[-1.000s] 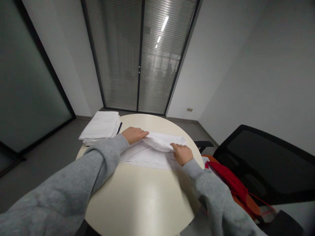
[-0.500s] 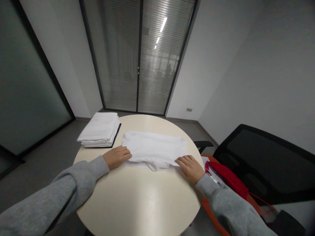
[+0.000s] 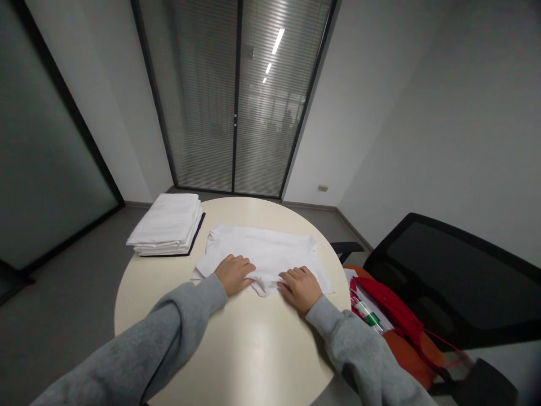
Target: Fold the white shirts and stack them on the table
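A white garment, by its shape a T-shirt (image 3: 266, 248), lies across the middle of the round table, its near edge rumpled and its sides flaring out. My left hand (image 3: 235, 275) is closed at that near edge, left of the middle, fingers curled on the fabric. Right of the middle, my right hand (image 3: 299, 287) pinches the same edge, thumb toward the centre. Between both hands a small fold of cloth droops toward me. The fingertips under the fabric are partly hidden.
A stack of folded white cloth (image 3: 167, 223) rests on a dark flat board at the table's (image 3: 249, 349) left edge. To the right stands a black mesh chair (image 3: 456, 276) with an orange seat, carrying a red bag (image 3: 389, 304) and a clear plastic packet (image 3: 367, 310). Glass doors stand behind.
Both hands have moved inward along the shirt's near edge, from its outer corners toward the middle. The near corners now spread out wider on both sides.
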{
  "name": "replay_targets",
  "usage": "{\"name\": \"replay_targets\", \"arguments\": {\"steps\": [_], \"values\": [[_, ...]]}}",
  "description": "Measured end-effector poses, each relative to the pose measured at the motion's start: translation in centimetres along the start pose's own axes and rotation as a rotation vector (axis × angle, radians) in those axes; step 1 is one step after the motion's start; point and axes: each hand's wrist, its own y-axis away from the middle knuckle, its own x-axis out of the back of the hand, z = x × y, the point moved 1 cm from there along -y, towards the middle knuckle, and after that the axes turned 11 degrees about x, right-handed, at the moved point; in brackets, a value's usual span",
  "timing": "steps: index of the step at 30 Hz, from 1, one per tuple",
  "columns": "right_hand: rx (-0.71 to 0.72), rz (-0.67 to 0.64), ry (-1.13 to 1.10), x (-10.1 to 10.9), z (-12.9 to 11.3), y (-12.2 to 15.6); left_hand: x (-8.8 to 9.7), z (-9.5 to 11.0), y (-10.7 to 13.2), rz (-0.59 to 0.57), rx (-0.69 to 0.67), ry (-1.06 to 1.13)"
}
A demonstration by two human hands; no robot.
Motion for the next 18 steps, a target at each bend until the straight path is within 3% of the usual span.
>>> {"name": "replay_targets", "arguments": {"steps": [4,6,9,11,14,18], "values": [[0.093,0.126,0.171,-0.9,1.5,-0.3,0.2,-0.5,-1.8,0.119,-0.103,-0.133],[0.156,0.171,0.183,-1.1,1.9,0.7,-0.1,-1.2,-0.9,0.173,-0.189,-0.155],[0.222,0.095,0.024,-1.1,1.6,2.8,-1.4,-2.3,2.0,0.111,-0.268,-0.045],[0.166,0.038,-0.153,-0.9,1.4,4.2,-2.4,-3.2,3.9,0.053,-0.222,0.099],[-0.043,0.052,-0.343,-0.4,1.5,5.4,-2.7,-4.8,4.9,0.054,-0.028,0.239],[-0.299,0.131,-0.292,-0.5,2.2,3.3,-1.9,-6.2,2.1,0.138,0.208,0.164]]}}
